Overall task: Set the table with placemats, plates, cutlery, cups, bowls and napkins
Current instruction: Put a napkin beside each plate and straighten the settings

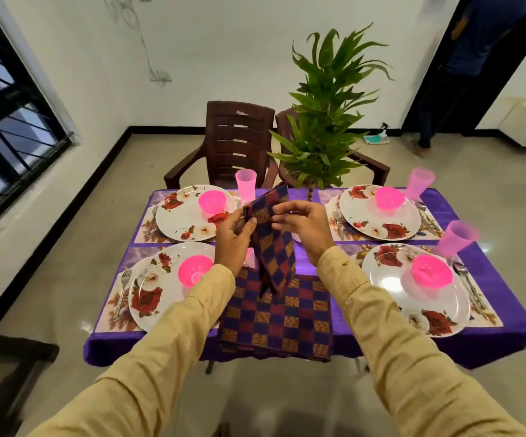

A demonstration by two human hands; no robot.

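White walls, beige tiled floor, barred window left, brown chairs.

Between our left hand and right hand we see a napkin checked in navy, maroon and gold-striped squares. The napkin stack below them repeats that check. Either side of our hands, white plates with red roses carry bright pink bowls on a purple tablecloth. Our sleeves are tan.

No readable text, label, brand or number shows anywhere; only floral and checked patterns.
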